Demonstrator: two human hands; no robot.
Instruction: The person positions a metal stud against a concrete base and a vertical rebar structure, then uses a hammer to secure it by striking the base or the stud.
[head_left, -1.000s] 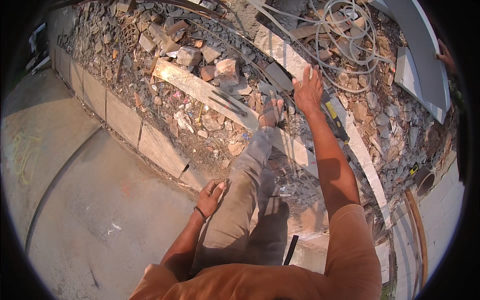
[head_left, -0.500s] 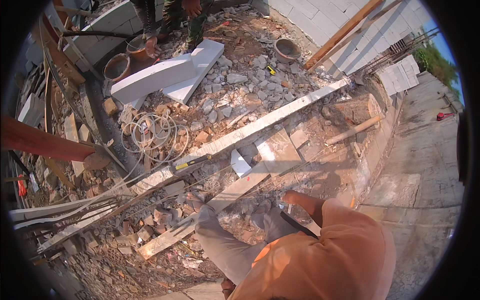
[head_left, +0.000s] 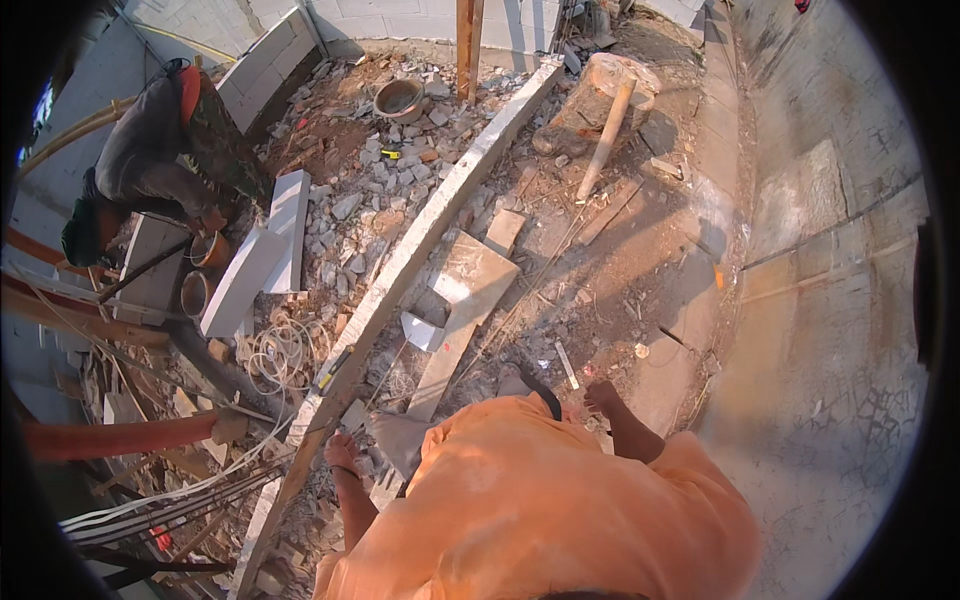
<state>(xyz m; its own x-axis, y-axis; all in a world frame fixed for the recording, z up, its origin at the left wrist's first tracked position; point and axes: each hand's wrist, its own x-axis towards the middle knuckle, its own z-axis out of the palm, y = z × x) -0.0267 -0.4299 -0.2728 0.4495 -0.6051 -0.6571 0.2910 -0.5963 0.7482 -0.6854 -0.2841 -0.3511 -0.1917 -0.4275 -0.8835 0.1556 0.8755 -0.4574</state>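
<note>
My left hand (head_left: 342, 450) hangs beside the long concrete beam (head_left: 436, 222), a dark band at its wrist. Its fingers look loosely apart and nothing shows in them. On the other side of my body, over the dirt, my right hand (head_left: 602, 398) is open and holds nothing. A pale narrow strip (head_left: 567, 365) lies on the ground close to it. Ahead of my left hand, a yellow-and-black hand tool (head_left: 332, 370) rests on the beam. Between my hands and farther forward are a white block offcut (head_left: 421, 331) and a dusty tan board (head_left: 478, 270).
A co-worker (head_left: 150, 150) bends at the far left near buckets (head_left: 210, 248) and white blocks (head_left: 240, 285). Coiled pale cable (head_left: 285, 355) lies on rubble. A stump (head_left: 580, 115) and wooden pole (head_left: 607, 145) are ahead right. A concrete wall (head_left: 820, 300) runs along the right.
My view has turned to the right. My left hand, low at the bottom edge before, now shows farther forward beside the beam. My right hand remains empty. The co-worker's bent body has come into view.
</note>
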